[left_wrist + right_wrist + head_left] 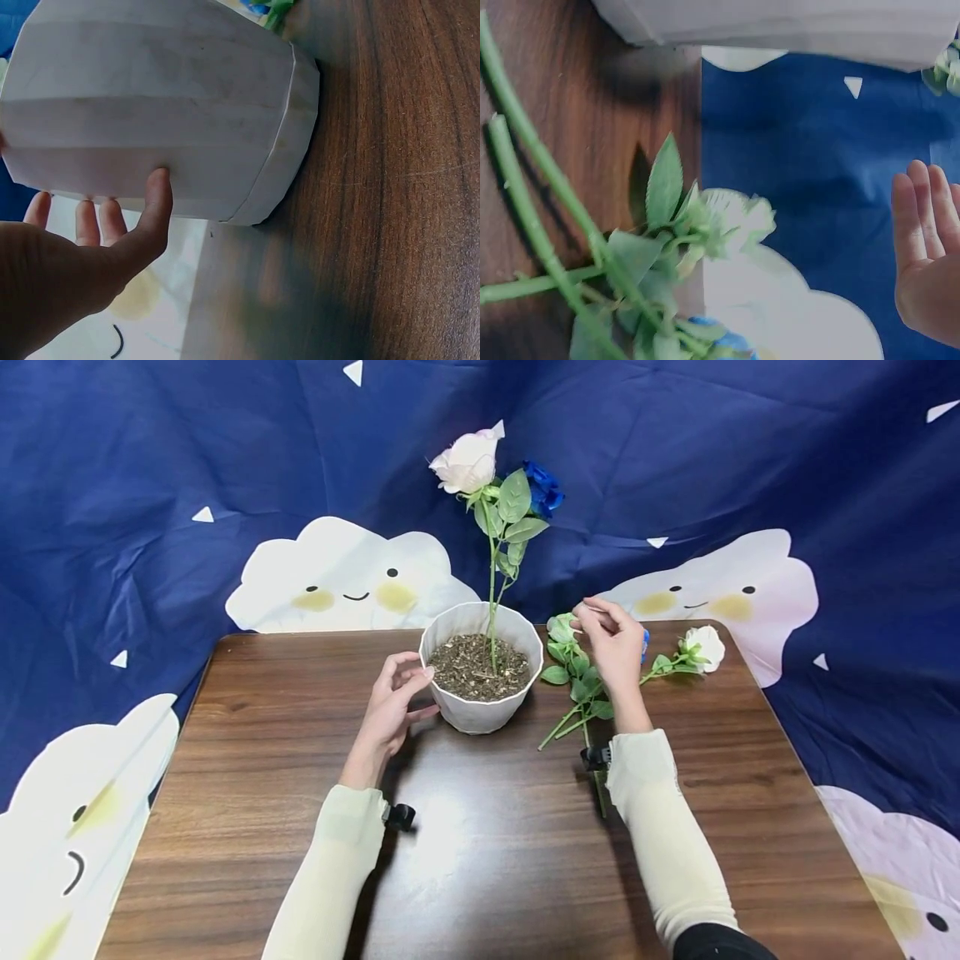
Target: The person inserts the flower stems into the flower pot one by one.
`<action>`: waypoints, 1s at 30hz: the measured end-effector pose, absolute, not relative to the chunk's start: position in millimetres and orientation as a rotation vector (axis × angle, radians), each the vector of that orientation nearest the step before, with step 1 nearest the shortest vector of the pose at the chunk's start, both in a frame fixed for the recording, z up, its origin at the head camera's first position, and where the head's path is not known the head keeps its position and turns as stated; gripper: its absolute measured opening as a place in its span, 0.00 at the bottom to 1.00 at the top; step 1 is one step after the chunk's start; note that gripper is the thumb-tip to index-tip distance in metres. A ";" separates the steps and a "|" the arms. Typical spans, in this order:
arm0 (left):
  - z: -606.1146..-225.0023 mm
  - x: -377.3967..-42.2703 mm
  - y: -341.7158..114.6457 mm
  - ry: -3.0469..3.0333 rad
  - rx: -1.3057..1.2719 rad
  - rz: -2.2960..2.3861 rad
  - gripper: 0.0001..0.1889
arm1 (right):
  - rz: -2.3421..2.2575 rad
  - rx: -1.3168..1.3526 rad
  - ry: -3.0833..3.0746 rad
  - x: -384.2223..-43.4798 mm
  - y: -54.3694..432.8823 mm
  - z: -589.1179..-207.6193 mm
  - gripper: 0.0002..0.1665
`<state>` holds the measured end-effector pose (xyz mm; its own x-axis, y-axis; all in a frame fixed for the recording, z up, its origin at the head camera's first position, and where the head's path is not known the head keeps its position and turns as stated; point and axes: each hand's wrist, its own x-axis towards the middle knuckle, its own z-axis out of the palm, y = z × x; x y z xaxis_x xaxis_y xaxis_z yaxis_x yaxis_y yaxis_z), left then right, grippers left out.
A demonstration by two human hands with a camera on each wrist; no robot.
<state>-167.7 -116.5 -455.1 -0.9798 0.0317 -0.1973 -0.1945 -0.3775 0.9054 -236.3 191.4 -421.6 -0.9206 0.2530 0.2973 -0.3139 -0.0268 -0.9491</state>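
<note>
A white faceted flowerpot [480,717] holds dark soil [465,670], from which a pale pink rose [467,462] and a blue rose [543,489] stand on green stems. At the pot's left side is my left hand [386,706], its spread fingers touching the wall near the rim; the left wrist view shows a fingertip [157,178] against the pot's side. My right hand [617,647] hovers right of the pot, above cut roses, with nothing visible in its fingers. In the right wrist view that hand [930,255] has fairly straight fingers.
Beneath the right hand lie a pale green-white rose [561,628], a white rose [707,649] and a blue bloom [645,645] partly hidden by that hand. Their stems [558,731] cross on the brown wooden table [262,760]. A blue cloth [150,443] with clouds hangs behind.
</note>
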 end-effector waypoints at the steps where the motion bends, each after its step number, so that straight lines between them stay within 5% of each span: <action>1: -455.0 -167.6 -116.8 1.668 -0.221 2.491 0.16 | 2.010 0.056 -1.859 -236.2 194.2 -423.8 0.14; 12: -457.3 -166.1 -115.7 1.659 -0.218 2.490 0.18 | 2.070 -0.137 -1.724 -232.3 233.6 -434.6 0.10; 20: -455.1 -165.5 -116.9 1.678 -0.232 2.483 0.17 | 2.139 -0.353 -1.610 -229.4 268.3 -445.1 0.17; 30: -456.3 -167.9 -117.0 1.672 -0.239 2.486 0.17 | 2.212 -0.548 -1.475 -220.8 291.1 -460.1 0.09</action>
<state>-167.9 -117.0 -456.3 -0.9782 0.0241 -0.2061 -0.1999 -0.3748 0.9053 -220.8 291.1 -460.1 -0.8324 0.5469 -0.0890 -0.1279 -0.3460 -0.9295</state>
